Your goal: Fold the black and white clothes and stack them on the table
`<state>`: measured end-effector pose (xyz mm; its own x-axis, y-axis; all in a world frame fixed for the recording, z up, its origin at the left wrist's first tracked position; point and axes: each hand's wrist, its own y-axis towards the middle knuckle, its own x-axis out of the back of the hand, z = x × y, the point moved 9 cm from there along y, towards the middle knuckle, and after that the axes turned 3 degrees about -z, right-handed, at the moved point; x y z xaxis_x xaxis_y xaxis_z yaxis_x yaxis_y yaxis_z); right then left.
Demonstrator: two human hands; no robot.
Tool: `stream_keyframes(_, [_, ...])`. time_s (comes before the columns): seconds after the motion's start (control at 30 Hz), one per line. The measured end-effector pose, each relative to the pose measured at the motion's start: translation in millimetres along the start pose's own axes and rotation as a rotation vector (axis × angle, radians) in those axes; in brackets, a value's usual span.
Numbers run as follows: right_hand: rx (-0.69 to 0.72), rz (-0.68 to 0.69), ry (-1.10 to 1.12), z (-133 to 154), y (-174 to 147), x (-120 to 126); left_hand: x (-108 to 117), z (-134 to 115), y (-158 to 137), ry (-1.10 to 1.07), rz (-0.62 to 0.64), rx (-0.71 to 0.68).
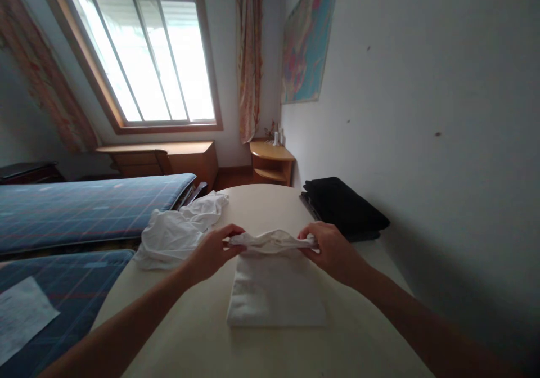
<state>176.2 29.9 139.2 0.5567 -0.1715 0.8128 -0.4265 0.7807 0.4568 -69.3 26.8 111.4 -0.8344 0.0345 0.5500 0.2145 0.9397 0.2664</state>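
Observation:
A folded white shirt [276, 293] lies on the cream round table in front of me, its body a neat rectangle. Its far edge is lifted and bunched, with what looks like the neck opening between my hands. My left hand [223, 246] pinches the left end of that edge between thumb and fingers. At the right end, my right hand [324, 246] grips the same edge in a similar pinch. A crumpled white garment [177, 232] rests on the table beyond my left forearm. Beyond my right hand sits a stack of folded black cloth [343, 206].
The table [261, 201] has a rounded far edge, and a white wall [422, 85] runs along its right. To the left are blue plaid mattresses [84, 209], one with a white paper sheet [25, 313]. A wooden corner shelf [272, 152] stands beyond the table.

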Motion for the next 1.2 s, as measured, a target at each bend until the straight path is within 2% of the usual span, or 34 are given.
stream_keyframes(0.13, [0.065, 0.015, -0.004, 17, -35, -2, -13, -12, -45, 0.095, 0.052, -0.126])
stream_keyframes(0.27, [0.085, 0.116, -0.043, 24, -68, -20, -32, -11, -81, 0.154, 0.147, -0.249])
stream_keyframes(0.43, [0.098, 0.182, -0.064, 25, -96, -45, -47, -2, -102, 0.223, 0.203, -0.312])
stream_keyframes(0.63, [0.187, 0.22, -0.081, 29, -115, -56, -61, -4, -117, 0.327, 0.308, -0.394])
stream_keyframes(0.7, [0.218, 0.243, -0.095, 32, -118, -55, -62, -7, -117, 0.361, 0.323, -0.387])
stream_keyframes(0.77, [0.239, 0.271, -0.112, 38, -114, -54, -61, -10, -109, 0.355, 0.281, -0.337])
stream_keyframes(0.87, [0.212, 0.274, -0.143, 48, -92, -54, -58, -17, -83, 0.319, 0.108, -0.242])
stream_keyframes(0.93, [0.111, 0.205, -0.14, 50, -68, -57, -63, -19, -65, 0.347, -0.009, -0.206])
stream_keyframes(0.97, [0.068, 0.155, -0.126, 49, -58, -59, -71, -18, -58, 0.393, -0.028, -0.205])
stream_keyframes(1.03, [0.022, 0.123, -0.115, 46, -44, -74, -89, -8, -49, 0.496, -0.018, -0.174])
stream_keyframes(1.13, [-0.048, 0.223, -0.134, 24, -44, -106, -109, 18, -49, 0.602, 0.05, -0.111])
stream_keyframes(1.2, [-0.089, 0.267, -0.147, 6, -52, -118, -112, 34, -55, 0.637, 0.075, -0.074])
